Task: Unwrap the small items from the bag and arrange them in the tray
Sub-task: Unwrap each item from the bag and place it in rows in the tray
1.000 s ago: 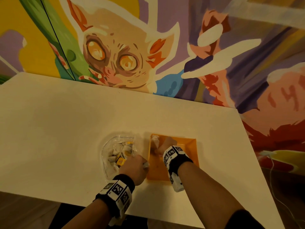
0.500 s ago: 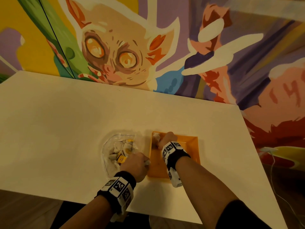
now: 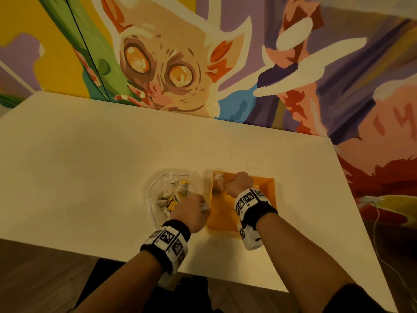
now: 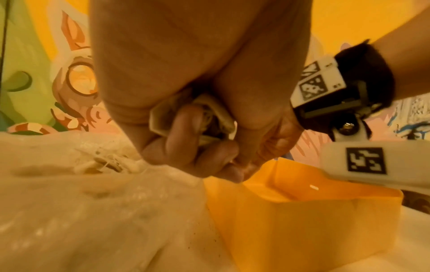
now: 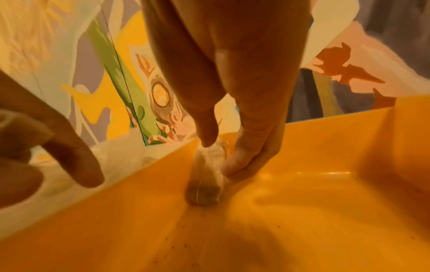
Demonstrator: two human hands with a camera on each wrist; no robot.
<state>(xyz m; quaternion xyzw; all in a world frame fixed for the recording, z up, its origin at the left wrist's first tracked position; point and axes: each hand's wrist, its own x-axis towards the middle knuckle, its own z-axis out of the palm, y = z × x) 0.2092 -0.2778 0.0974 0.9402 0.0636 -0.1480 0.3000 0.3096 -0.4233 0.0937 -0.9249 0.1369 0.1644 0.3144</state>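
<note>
A: Start nearest us. What is the left hand (image 3: 190, 212) doing?

B: Its fingers are curled tight round a crumpled pale wrapper (image 4: 210, 117), folded into the palm; a corner of it pokes out by the thumb in the head view. The hand sits over the gap between the bag and the tray.

A: And just left of that hand?

B: The clear plastic bag (image 3: 158, 195) lies on the white table (image 3: 79, 166), open, with a heap of small wrapped items (image 3: 172, 193) inside, pale paper with bits of yellow print. The left hand's knuckles are at the bag's near right edge.

A: To its right?

B: The orange tray (image 3: 267, 190), just beside the bag. Small dark specks dot its floor in the right wrist view.

A: The right hand (image 3: 239, 182)?

B: Farther out, reaching into the tray's far left corner. Thumb and fingers (image 5: 242, 162) pinch the top of one unwrapped small item (image 5: 206, 185), a translucent pouch with dark contents. The pouch's lower end touches the tray floor right against the left wall. It stands nearly upright under the fingertips.

A: Beyond both hands?

B: Bare table, then a painted mural (image 3: 171, 64) of a wide-eyed animal on the wall.
</note>
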